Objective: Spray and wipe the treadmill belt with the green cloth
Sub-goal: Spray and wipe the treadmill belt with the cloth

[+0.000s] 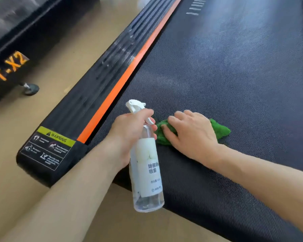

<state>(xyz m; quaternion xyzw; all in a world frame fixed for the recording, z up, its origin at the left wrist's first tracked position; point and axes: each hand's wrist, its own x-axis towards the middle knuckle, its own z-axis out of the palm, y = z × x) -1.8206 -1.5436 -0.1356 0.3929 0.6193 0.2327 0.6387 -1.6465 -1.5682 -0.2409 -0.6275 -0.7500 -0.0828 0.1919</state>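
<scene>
The dark textured treadmill belt (226,70) fills the right and centre of the view. A crumpled green cloth (220,131) lies on the belt near its rear end. My right hand (192,135) presses flat on the cloth with its fingers spread, pointing left. My left hand (129,133) grips the neck of a clear spray bottle (147,172) with a white trigger head and white label. The bottle hangs above the belt's near left corner, just left of the cloth.
A black ribbed side rail (87,95) with an orange stripe (129,74) runs along the belt's left edge, with a yellow warning sticker (54,138) at its end. Another black machine (9,67) with a foot stands to the left on the tan floor (7,163).
</scene>
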